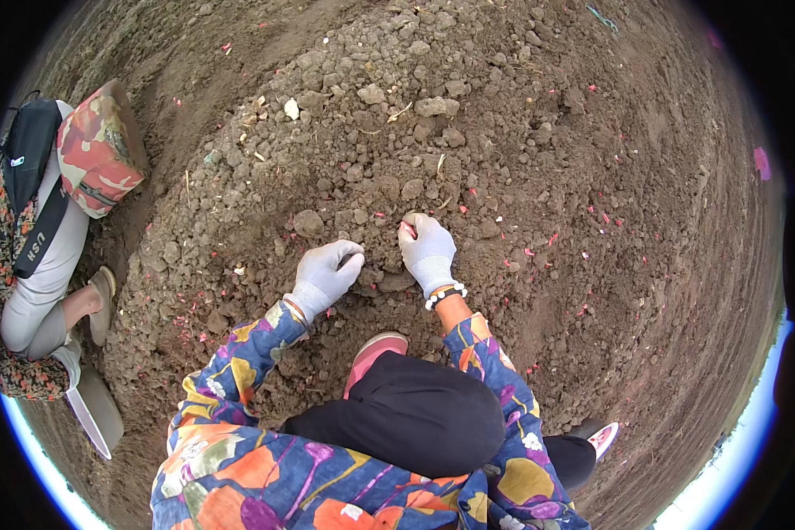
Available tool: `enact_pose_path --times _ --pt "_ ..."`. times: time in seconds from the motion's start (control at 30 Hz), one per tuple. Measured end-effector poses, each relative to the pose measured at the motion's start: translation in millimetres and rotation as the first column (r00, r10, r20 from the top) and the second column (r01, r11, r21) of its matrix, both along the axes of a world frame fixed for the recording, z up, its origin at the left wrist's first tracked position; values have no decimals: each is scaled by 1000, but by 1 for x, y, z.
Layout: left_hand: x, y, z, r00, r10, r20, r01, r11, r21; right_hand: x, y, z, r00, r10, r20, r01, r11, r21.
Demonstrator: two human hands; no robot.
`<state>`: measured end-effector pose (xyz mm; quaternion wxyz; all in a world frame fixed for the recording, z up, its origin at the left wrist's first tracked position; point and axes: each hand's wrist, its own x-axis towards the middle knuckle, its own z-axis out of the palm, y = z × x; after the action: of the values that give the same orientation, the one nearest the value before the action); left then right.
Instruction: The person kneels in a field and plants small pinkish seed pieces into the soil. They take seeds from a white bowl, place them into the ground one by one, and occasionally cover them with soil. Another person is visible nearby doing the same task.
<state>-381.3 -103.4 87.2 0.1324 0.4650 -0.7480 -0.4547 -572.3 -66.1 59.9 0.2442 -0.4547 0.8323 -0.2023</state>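
Note:
My right hand [429, 246], in a pale knitted work glove with a bead bracelet at the wrist, hovers low over or rests on the loose soil [384, 165]. A small pinkish-red piece [408, 229] shows between its thumb and fingers; its kind is unclear. To the left, my left hand [326, 270] wears a similar glove. Its thumb and fingers curl towards each other near the crumbly ground, and whether they pinch anything is hidden. A soil clod [309, 224] lies just beyond the left hand. Small red bits [529, 252] are scattered over the ground.
A person [46, 298] in pale trousers crouches at the left, beside a camouflage-patterned cap [99, 149]. My pink shoe [379, 354] stands on the soil below my hands. Pale flakes [292, 108], dry stalks and a greenish strand [601, 18] lie farther off.

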Motion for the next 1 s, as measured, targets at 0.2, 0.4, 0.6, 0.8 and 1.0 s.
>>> enact_pose_path --times 0.2,0.4,0.6,0.8,1.0 --pt "45 0 -39 925 379 -24 -367 907 207 -16 -71 39 977 209 43 -182 922 -341" --pt "25 -35 0 933 304 190 -274 947 -170 -4 -137 21 788 495 -367 -534 846 -6" --pt "22 -59 7 802 154 577 -11 970 -243 -6 -118 15 622 745 -239 -724 664 186" --pt "53 -27 13 999 -7 38 -12 887 461 -18 -83 39 612 787 -72 -747 606 272" --pt "45 -40 4 899 192 394 -186 981 -53 32 -134 23 733 637 -237 -671 734 -104"
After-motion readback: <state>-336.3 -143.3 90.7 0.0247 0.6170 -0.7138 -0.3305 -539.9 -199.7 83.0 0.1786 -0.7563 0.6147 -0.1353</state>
